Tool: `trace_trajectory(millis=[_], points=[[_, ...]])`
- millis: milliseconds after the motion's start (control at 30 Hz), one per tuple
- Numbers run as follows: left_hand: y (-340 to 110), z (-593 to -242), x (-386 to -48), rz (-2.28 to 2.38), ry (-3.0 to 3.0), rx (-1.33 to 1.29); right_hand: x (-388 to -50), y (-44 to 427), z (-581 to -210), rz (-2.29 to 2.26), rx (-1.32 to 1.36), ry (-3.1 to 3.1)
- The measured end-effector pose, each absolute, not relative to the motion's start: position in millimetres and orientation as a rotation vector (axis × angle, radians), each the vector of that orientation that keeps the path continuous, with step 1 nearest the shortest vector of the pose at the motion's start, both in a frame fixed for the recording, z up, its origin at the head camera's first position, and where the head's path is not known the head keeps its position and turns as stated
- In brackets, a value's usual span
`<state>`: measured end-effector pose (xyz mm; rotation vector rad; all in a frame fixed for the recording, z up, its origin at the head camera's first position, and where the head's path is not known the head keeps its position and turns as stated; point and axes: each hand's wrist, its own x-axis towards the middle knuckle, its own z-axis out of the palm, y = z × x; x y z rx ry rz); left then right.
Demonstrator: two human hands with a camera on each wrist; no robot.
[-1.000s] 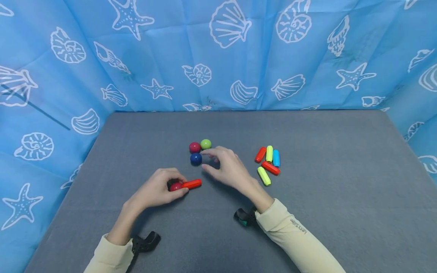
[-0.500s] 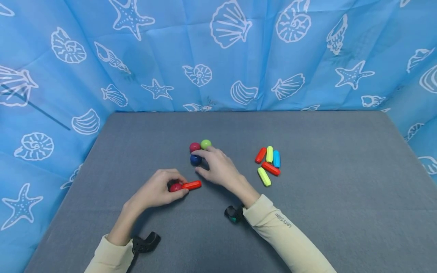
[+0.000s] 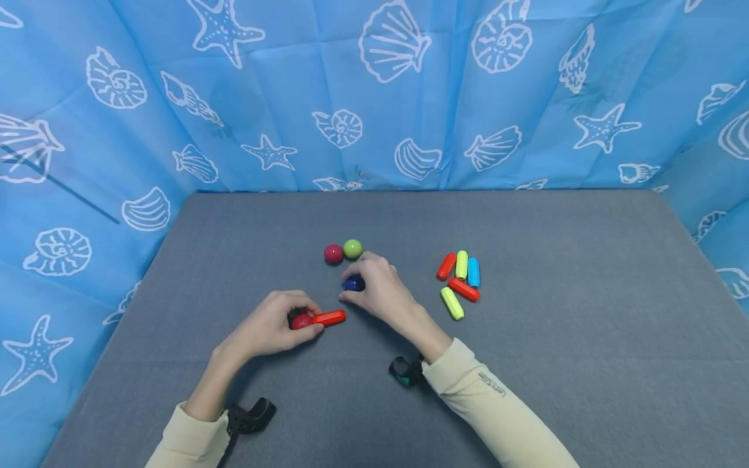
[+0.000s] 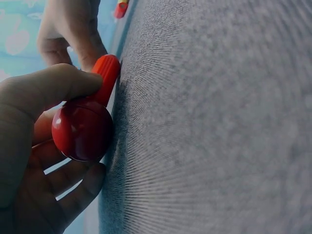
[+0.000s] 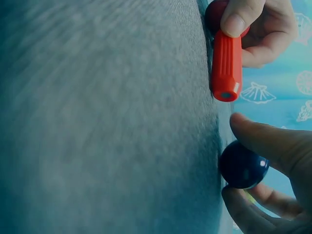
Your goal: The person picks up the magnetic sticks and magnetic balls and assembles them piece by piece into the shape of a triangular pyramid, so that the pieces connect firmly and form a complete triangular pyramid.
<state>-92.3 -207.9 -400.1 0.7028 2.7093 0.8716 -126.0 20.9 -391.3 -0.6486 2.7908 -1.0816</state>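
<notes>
My left hand point(image 3: 275, 325) rests low on the grey table and pinches an orange-red ribbed rod point(image 3: 330, 317) near its left end. A dark red ball point(image 4: 83, 129) sits against that end, inside the curl of the fingers. To the right, my right hand point(image 3: 377, 286) has its thumb and fingers around a dark blue ball point(image 5: 243, 165), partly covered in the head view. The blue ball is just above and right of the rod's free end, apart from it. The rod's end face point(image 5: 226, 95) shows a small grey spot in the right wrist view.
A dark red ball point(image 3: 333, 254) and a green ball point(image 3: 353, 249) lie side by side behind my right hand. Farther right is a loose cluster of short rods: red point(image 3: 464, 289), yellow-green point(image 3: 452, 303) and blue point(image 3: 474, 272). A blue shell-patterned curtain point(image 3: 374, 97) hangs behind the table.
My right hand reached left over the blue ball, took hold of it, and drew it rightward and nearer, away from the other two balls. The left hand and its rod stayed put.
</notes>
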Motion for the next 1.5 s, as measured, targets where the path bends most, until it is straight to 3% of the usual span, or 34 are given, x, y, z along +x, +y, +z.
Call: trace_trajectory(millis=[1033, 1500], points=[[-195.0, -399.6, -89.9, 0.962, 2.771, 0.767, -120.6, 61.8, -375.2, -0.999, -0.607, 2.544], [-185.8, -396.3, -87.2, 0.952, 2.769, 0.757, -126.4, 79.0, -387.5, -1.275, -0.590, 2.309]])
